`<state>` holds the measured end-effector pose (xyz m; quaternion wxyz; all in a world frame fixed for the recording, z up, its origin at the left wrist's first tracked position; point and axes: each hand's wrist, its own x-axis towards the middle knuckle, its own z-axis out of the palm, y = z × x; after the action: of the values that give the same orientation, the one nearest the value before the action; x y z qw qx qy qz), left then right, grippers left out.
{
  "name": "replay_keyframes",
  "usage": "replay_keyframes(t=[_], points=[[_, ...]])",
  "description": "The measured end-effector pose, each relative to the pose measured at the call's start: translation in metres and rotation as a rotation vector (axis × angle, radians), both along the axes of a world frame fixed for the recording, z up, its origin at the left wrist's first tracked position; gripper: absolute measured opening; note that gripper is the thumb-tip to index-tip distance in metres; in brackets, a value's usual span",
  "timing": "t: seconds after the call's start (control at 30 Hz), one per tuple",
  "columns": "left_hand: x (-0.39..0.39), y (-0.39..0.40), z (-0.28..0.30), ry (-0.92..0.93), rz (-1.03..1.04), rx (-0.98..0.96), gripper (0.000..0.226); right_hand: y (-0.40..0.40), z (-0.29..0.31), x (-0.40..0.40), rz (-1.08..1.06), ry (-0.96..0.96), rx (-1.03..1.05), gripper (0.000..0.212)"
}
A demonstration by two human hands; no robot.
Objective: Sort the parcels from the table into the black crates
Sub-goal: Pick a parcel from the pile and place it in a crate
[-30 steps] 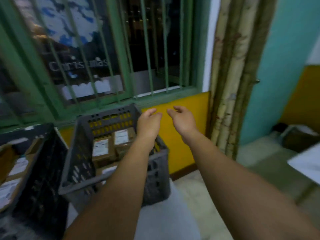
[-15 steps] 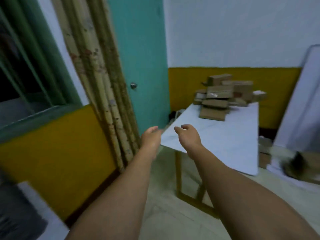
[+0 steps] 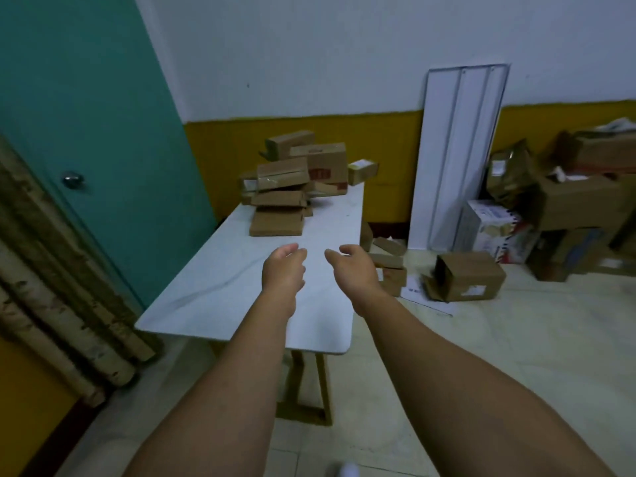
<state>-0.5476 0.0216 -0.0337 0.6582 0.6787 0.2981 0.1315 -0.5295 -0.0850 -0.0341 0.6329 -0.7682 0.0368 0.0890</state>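
Above the near end of the white table, we stretch both bare arms forward, side by side, palms turned toward each other. Our left hand and right hand hang loosely curled and hold nothing, touching nothing we can see. Brown parcels lie heaped at the table's far end, well apart from our fingers. More cardboard boxes sit on the floor to the right, near a leaning white panel.
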Motion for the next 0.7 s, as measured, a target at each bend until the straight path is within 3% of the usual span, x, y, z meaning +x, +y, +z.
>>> replay_keyframes(t=[0.4, 0.5, 0.7], points=[[0.238, 0.027, 0.002, -0.108, 0.087, -0.077, 0.034, 0.035, 0.007, 0.254, 0.101, -0.083, -0.105, 0.047], [0.276, 0.035, 0.009, -0.17, 0.119, -0.06, 0.036, 0.044, 0.008, 0.308, 0.125, -0.118, -0.073, 0.046], [0.345, 0.049, -0.013, -0.12, 0.182, -0.034, 0.041, 0.061, -0.018, 0.401, 0.19, -0.092, -0.011, 0.045]])
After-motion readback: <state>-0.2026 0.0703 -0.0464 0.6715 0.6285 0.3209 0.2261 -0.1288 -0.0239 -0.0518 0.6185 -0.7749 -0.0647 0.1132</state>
